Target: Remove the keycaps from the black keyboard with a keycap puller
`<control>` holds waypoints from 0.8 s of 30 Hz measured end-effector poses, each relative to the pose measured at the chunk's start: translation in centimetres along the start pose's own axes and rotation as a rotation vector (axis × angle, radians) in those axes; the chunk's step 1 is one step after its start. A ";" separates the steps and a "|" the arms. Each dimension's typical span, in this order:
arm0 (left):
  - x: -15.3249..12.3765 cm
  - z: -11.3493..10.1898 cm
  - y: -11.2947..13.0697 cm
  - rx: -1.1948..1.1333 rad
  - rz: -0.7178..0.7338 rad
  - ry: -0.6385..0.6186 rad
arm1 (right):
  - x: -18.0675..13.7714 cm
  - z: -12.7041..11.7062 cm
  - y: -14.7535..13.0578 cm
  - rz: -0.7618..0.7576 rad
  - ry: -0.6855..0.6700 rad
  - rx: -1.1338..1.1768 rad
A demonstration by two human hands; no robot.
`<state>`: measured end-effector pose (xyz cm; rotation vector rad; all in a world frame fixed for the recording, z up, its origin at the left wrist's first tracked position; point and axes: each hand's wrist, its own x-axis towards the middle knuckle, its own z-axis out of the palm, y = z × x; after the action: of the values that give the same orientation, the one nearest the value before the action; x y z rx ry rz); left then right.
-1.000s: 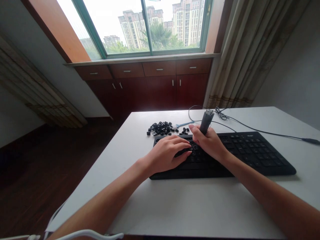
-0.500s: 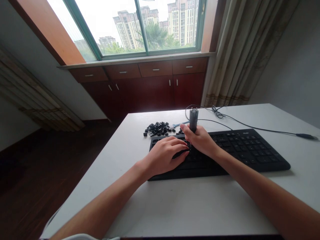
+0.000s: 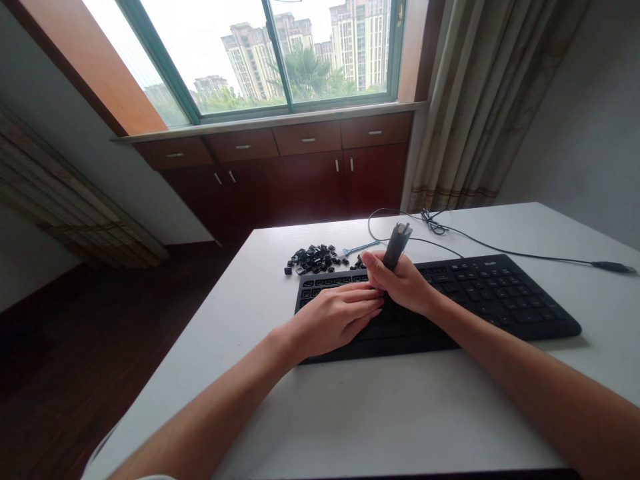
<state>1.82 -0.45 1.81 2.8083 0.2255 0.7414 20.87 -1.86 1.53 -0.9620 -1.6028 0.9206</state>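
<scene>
A black keyboard (image 3: 480,300) lies across the white table, and several key positions at its upper left show bare sockets without caps. My right hand (image 3: 400,283) is wrapped round a dark keycap puller (image 3: 397,243), whose pronged metal end points up and leans right; its lower end is hidden by my hands. Over the left half of the keyboard rests my left hand (image 3: 337,317), fingers pressed together and tips meeting below the right fist. Whatever those fingertips hold is hidden. Behind the keyboard is a heap of loose black keycaps (image 3: 313,259).
A thin blue brush-like tool (image 3: 363,247) lies beside the keycap heap. The keyboard's black cable (image 3: 500,240) runs over the back of the table (image 3: 280,413) to a plug (image 3: 613,267) at the right. Beyond stand dark red cabinets (image 3: 310,190) below a window.
The puller has tipped from upright to leaning right. My left fingers have closed together and moved slightly down and right, uncovering more of the keyboard's upper left.
</scene>
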 end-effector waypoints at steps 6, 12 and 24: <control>-0.1 0.1 0.0 -0.024 -0.012 0.061 | 0.3 0.6 0.0 0.015 0.173 0.173; -0.6 0.1 -0.7 -0.001 -0.016 0.081 | 0.4 0.9 -0.1 0.049 0.194 0.136; -1.2 -2.1 -2.8 0.085 -0.124 0.224 | -0.2 0.3 -0.8 0.028 0.386 0.046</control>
<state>-0.55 2.35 2.30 2.7549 0.4757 1.0385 20.49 -2.41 2.08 -1.0593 -1.2401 0.7336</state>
